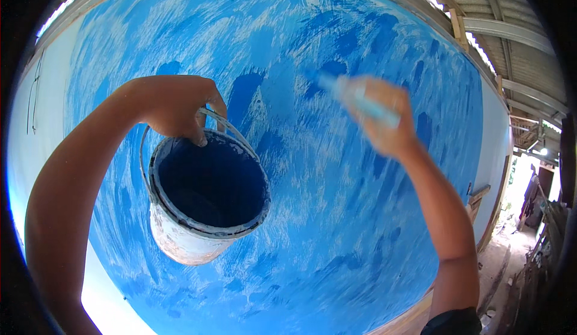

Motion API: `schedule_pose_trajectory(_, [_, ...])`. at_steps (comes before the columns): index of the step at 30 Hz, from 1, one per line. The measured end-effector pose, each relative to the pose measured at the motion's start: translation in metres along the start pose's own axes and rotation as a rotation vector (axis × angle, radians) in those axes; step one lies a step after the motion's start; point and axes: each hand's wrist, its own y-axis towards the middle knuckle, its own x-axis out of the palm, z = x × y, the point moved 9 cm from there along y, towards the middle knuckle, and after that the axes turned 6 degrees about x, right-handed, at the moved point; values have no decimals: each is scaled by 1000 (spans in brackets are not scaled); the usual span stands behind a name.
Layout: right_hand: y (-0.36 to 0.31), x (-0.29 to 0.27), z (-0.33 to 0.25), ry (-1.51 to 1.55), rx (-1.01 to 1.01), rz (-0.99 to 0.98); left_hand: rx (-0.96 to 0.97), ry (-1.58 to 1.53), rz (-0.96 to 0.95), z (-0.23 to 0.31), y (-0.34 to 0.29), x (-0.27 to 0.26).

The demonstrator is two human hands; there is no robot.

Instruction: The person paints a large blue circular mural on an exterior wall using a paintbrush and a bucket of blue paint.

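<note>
The left hand [180,103] was closed around the thin curved handle [243,139] of a round white plastic bucket smeared with paint [189,236], its fingers hooked over the handle and a fingertip against the near part of the rim. The bucket hung tilted before the wall, left of the middle of the view, its mouth turned toward the camera; the inside was dark blue and its depth too shadowed to read. The right hand [387,115] was wrapped around a paintbrush with a pale blue handle [377,110], raised to the right of the bucket and well apart from it. Hand and brush were blurred — whether the bristles touched the wall, I could not tell. The broad wall covered in streaky blue paint [336,215] filled most of the view, pale streaks showing between the strokes, with darker, solid blue patches [246,88] scattered across it. A dark sleeve [454,323] ended on the right arm. Corrugated grey roofing [523,1] ran overhead at the upper right, above a brightly lit opening [522,175].
</note>
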Motion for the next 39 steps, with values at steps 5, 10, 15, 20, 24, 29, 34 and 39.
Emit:
schedule_pose_trajectory(5, [55, -20, 97, -76, 419, 206, 15, 31, 40, 2, -5, -13])
schedule_pose_trajectory(10, [35, 66, 23, -213, 81, 65, -13, 29, -2, -1, -11, -13])
schedule_pose_trajectory(15, [54, 104, -63, 134, 137, -336, 8, 58, 0, -14, -23, -15])
schedule_pose_trajectory(20, [84, 87, 23, 390, 512, -253, 24, 73, -19, -20, -25, -17])
schedule_pose_trajectory(24, [108, 18, 104, 17, 491, 47, 5, 31, 11, -15, -37, -22])
schedule_pose_trajectory(29, [144, -4, 147, -134, 456, 266, -52, 6, 25, -31, -58, -19])
schedule_pose_trajectory(34, [133, 68, 102, -507, 226, 236, -105, -4, 5, -26, -69, -24])
schedule_pose_trajectory(39, [115, 168, -46, -342, -162, -35, -124, 32, 12, -36, -89, -26])
